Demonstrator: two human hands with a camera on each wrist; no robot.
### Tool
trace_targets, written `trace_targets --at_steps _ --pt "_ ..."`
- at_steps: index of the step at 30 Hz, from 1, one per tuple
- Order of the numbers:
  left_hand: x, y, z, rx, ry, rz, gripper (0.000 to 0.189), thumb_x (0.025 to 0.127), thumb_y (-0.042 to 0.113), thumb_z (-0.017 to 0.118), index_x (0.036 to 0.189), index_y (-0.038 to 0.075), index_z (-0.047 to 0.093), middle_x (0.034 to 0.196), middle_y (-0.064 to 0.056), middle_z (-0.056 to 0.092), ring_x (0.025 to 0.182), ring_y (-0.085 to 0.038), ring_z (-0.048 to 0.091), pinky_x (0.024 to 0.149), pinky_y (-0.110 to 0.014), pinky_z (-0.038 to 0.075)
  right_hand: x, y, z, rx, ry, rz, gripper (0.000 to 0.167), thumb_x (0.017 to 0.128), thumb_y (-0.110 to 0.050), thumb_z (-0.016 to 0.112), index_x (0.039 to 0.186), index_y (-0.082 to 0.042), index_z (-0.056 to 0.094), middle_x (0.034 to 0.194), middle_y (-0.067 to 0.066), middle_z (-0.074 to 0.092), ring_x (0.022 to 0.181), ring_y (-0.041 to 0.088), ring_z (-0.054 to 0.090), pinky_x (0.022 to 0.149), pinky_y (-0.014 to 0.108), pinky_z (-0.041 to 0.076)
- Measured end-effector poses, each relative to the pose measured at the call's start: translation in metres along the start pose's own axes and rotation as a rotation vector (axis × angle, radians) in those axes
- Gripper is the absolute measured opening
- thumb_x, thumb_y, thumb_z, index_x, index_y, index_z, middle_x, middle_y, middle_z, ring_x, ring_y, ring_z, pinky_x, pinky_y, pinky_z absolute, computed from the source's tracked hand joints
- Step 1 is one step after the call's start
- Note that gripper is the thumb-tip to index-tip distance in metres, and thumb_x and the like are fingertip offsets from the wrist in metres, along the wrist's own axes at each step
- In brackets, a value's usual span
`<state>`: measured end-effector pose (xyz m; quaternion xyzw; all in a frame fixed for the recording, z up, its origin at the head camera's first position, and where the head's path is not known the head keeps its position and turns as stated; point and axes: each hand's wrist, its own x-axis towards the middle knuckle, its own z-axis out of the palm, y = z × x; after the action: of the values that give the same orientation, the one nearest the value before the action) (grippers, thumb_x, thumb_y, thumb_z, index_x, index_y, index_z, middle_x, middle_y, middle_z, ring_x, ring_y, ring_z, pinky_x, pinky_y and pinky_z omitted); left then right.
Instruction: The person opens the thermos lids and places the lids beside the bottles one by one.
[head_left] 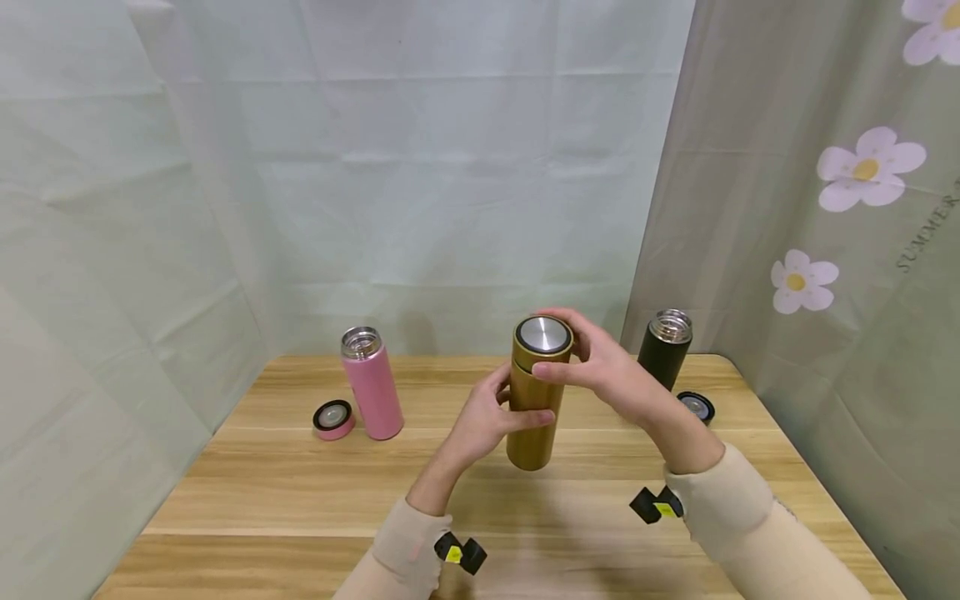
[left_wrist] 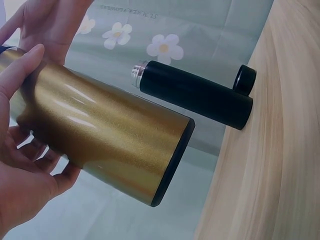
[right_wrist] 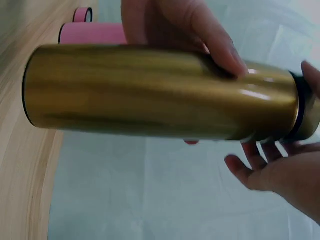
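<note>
A gold thermos bottle [head_left: 534, 417] is held up over the table, standing slightly tilted. My left hand [head_left: 487, 417] grips its body from the left, with the thumb across the front. Around its gold lid [head_left: 543, 335], which has a silver disc on top, my right hand [head_left: 592, 358] curls its thumb and fingers. In the right wrist view a dark band [right_wrist: 301, 105] shows between lid and body. The bottle's black base [left_wrist: 172, 162] appears in the left wrist view, apart from the tabletop. Some right fingers are hidden behind the lid.
On the left of the wooden table [head_left: 300, 500] stands a lidless pink bottle [head_left: 373, 387], its pink lid [head_left: 333, 419] upturned beside it. To the right, partly behind my right arm, are a lidless black bottle [head_left: 663, 354] and its black lid [head_left: 697, 406]. Curtains [head_left: 450, 208] surround the table.
</note>
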<state>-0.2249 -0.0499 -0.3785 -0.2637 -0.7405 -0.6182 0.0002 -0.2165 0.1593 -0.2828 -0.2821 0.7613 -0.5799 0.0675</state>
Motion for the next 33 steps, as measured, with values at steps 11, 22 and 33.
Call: trace_targets --at_steps 11,22,33 --pt "0.000 0.001 0.001 0.001 -0.005 -0.008 0.064 0.087 0.033 0.086 0.144 0.025 0.057 0.137 0.001 0.063 0.123 -0.023 0.061 0.106 -0.055 0.047 -0.002 0.000 0.001 -0.056 0.035 -0.027 0.075 0.093 -0.032 0.079 0.156 -0.023 0.040 0.150 0.005 0.051 0.141 0.034 0.045 0.113 0.064 0.037" --pt "0.000 0.002 0.001 0.000 -0.004 -0.011 0.064 0.087 0.033 0.086 0.143 0.026 0.057 0.137 0.002 0.063 0.122 -0.024 0.061 0.105 -0.054 0.047 -0.003 -0.007 0.003 -0.152 0.100 -0.030 0.071 0.091 -0.033 0.082 0.151 -0.020 0.047 0.151 0.002 0.048 0.145 0.034 0.040 0.115 0.064 0.034" --pt "0.000 0.002 0.001 0.005 -0.010 -0.013 0.065 0.086 0.034 0.086 0.143 0.026 0.057 0.136 0.002 0.063 0.121 -0.024 0.062 0.104 -0.054 0.048 -0.002 -0.006 -0.007 -0.023 -0.052 -0.047 0.067 0.095 -0.026 0.075 0.154 -0.022 0.044 0.141 0.008 0.059 0.132 0.028 0.056 0.109 0.055 0.044"
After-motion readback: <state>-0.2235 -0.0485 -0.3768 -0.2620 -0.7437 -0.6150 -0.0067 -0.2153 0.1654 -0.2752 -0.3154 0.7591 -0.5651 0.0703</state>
